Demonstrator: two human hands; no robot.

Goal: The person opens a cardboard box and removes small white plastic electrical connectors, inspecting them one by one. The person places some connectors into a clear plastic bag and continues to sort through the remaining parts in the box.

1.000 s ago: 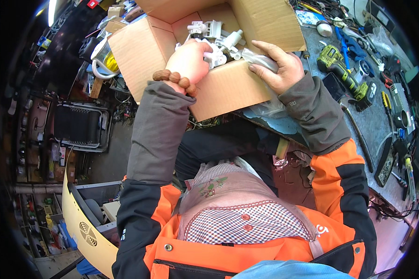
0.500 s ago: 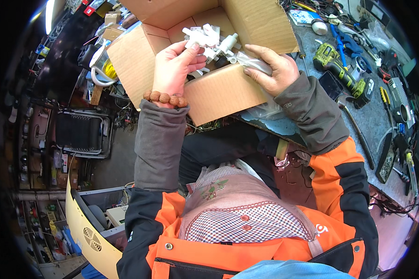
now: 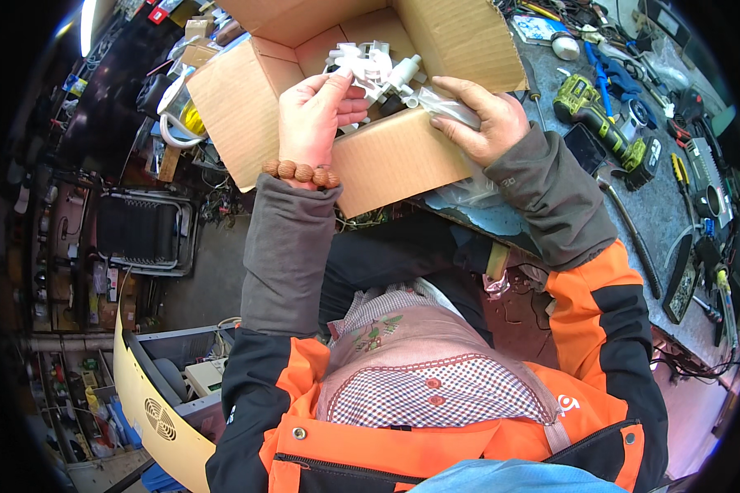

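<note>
An open cardboard box (image 3: 403,168) stands in front of me, with several white plastic fittings (image 3: 362,62) heaped at its mouth. My left hand (image 3: 316,115), with a brown bead bracelet on the wrist, reaches over the near flap. Its thumb and forefinger are pinched at the edge of a white fitting; its other fingers are curled. On the right side of the opening, my right hand (image 3: 489,123) grips a clear plastic bag (image 3: 448,107) between thumb and fingers. A white tubular fitting (image 3: 403,74) lies at the bag's mouth. Part of the heap is hidden by my left hand.
Right of the box, a workbench (image 3: 584,209) carries a green cordless drill (image 3: 596,115), a dark phone-like device (image 3: 584,149), a metal bar (image 3: 631,230) and many tools. A folding chair (image 3: 144,234) stands at left. Near my left elbow is an opened cream-coloured casing (image 3: 140,394).
My left hand has shifted slightly right, and the white fittings at its fingertips sit at a different angle. The box flap has moved a little; my right hand stays nearly still with the bag.
</note>
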